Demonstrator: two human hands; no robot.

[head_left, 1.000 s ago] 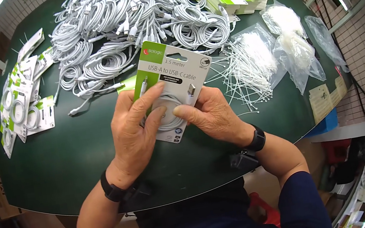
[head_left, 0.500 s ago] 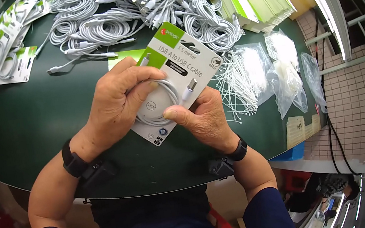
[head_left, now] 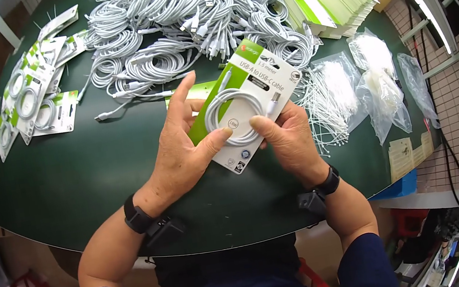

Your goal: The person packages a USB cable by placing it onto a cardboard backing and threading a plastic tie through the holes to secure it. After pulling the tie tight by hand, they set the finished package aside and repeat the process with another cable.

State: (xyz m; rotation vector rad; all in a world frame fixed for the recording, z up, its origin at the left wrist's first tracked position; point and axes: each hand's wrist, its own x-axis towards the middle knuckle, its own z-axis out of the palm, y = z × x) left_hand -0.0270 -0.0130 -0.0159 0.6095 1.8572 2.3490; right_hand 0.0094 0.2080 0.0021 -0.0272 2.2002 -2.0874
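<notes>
A white-and-green retail card (head_left: 224, 147) with a white USB cable (head_left: 209, 110) coiled on its front is held up over the table, tilted to the right. The cable's two end plugs lie against the card, one at the upper left and one at the right. My right hand (head_left: 292, 139) grips the lower right edge, thumb in front, fingers mostly hidden behind. At the left edge, my left hand (head_left: 174, 152) presses its thumb on the lower coil. Its index finger points up off the card; other fingers are partly hidden behind it.
A large heap of coiled white cables (head_left: 160, 10) covers the far table (head_left: 68, 187). Carded cables (head_left: 28, 103) lie at the far left, stacked cards (head_left: 339, 0) at the far right. White ties (head_left: 326, 110) and plastic bags (head_left: 379, 83) lie right.
My left hand has let go near the upper plug, lifted its index finger and moved its thumb to the lower coil. The view has shifted, so the scene sits farther right.
</notes>
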